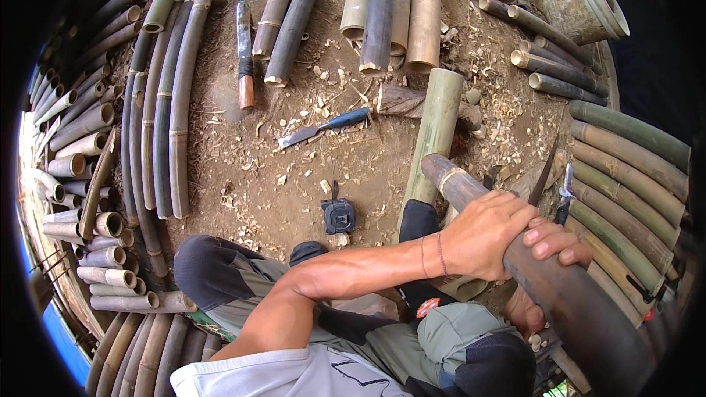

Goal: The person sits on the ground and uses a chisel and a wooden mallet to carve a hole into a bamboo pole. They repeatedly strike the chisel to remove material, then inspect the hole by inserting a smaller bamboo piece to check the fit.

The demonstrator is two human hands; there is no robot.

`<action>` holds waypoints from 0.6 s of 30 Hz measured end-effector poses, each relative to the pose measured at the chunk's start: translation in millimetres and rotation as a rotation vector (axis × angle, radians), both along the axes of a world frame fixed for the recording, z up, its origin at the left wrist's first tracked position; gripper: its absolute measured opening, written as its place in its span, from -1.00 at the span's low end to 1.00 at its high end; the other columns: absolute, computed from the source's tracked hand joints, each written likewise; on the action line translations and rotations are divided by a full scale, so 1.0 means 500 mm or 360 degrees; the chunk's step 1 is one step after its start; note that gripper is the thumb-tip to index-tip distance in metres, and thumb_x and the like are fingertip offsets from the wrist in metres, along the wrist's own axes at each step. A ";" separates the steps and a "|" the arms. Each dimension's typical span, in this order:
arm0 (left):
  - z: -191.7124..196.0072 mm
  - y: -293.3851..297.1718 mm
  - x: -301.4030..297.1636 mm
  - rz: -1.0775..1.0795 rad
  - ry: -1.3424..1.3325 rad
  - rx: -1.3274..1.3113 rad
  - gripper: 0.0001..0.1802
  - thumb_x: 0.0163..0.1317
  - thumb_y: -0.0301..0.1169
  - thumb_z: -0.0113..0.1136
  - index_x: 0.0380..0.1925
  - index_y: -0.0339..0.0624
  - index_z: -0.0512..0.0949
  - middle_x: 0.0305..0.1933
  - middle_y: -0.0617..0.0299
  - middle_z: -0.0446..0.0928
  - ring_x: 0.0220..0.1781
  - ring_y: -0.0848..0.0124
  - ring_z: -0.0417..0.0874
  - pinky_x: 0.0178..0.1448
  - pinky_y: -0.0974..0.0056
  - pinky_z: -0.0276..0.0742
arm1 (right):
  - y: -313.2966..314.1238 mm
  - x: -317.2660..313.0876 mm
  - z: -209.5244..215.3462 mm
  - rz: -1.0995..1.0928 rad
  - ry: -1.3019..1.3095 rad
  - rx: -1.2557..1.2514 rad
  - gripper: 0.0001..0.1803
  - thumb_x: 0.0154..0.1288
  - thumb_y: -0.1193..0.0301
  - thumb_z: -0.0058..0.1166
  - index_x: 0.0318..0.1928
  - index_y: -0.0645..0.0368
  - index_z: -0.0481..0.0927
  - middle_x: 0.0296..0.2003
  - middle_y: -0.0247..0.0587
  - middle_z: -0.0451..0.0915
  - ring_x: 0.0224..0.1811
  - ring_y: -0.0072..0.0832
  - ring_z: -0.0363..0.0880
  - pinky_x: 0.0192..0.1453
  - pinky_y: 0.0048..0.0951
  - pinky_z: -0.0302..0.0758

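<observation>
A dark bamboo pole [573,309] slants from the lower right toward the middle, its far end overlapping a pale green bamboo length [441,106]. My left hand [485,235] is closed over the top of the pole, and a thin cord circles its wrist. The fingers of my right hand [557,242] curl onto the pole's right side just beyond. Most of that hand and its forearm are hidden behind the pole. A blue-handled chisel [323,128] and a black tape measure [338,215] lie on the dirt ahead of my legs.
Bamboo poles [180,103] line the left, with more poles [625,176] at right and several at the far side. A wooden block [401,101] lies under the green length. A wrapped blade tool [244,51] rests far left; a dirty bucket [585,11] tilts far right. Wood chips litter the ground.
</observation>
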State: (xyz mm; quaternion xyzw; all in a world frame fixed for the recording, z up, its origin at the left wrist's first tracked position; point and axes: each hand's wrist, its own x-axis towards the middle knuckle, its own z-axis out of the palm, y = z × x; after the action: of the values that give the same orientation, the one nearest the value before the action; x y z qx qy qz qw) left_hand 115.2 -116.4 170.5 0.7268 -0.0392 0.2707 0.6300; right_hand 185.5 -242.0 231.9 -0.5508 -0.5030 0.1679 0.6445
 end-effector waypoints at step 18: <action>0.007 0.022 0.019 0.0039 0.0064 -0.0119 -0.32 -0.43 -0.40 0.49 -0.16 -0.22 0.43 -0.19 0.00 0.52 -0.07 -0.05 0.55 0.00 0.00 0.49 | 0.034 0.033 -0.009 0.0069 0.0127 0.0131 -0.26 0.04 0.11 0.40 0.06 0.12 0.22 -0.10 -0.04 0.46 0.01 -0.14 0.48 0.30 0.02 0.30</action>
State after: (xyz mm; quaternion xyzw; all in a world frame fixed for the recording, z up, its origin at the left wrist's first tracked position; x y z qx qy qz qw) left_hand 124.5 -105.6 173.9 0.7085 -0.0073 0.2650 0.6541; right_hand 202.0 -224.9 227.3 -0.5058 -0.4951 0.1829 0.6824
